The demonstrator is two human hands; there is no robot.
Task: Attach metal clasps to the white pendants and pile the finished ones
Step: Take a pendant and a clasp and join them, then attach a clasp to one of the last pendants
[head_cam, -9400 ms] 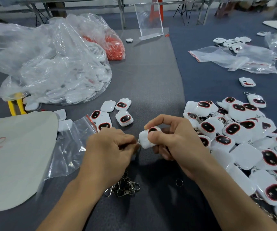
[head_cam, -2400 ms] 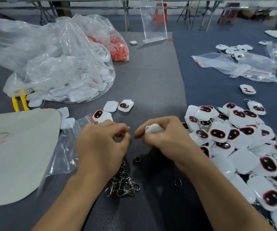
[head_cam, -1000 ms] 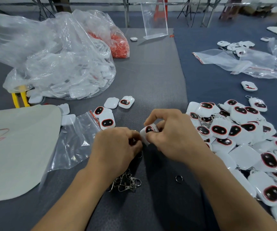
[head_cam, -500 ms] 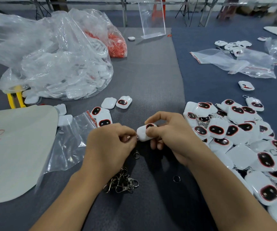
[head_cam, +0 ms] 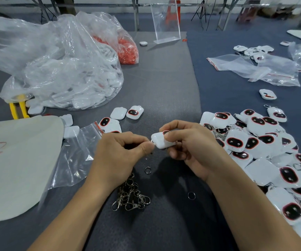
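Note:
My right hand [head_cam: 191, 144] grips a white pendant [head_cam: 159, 141] with a black, red-rimmed face, just above the grey mat. My left hand [head_cam: 120, 151] pinches something small against the pendant's left end; the piece itself is hidden by my fingertips. A tangle of metal clasps [head_cam: 130, 194] lies below my left wrist, with two loose rings [head_cam: 147, 169] [head_cam: 191, 195] nearby. A big pile of pendants [head_cam: 265, 153] spreads to the right. A few loose pendants [head_cam: 134, 112] lie beyond my hands.
A large clear bag of white pendants [head_cam: 70, 75] and a bag of red parts [head_cam: 128, 51] sit at the back left. A pale sheet [head_cam: 19, 160] and an empty zip bag [head_cam: 77, 153] lie left. More zip bags [head_cam: 258, 69] lie at the far right, a clear stand [head_cam: 166, 24] at the back.
Between the earlier frames my hands parted and took up a fresh pendant. In the last half second they stay together at the pendant's end, with hardly any shift.

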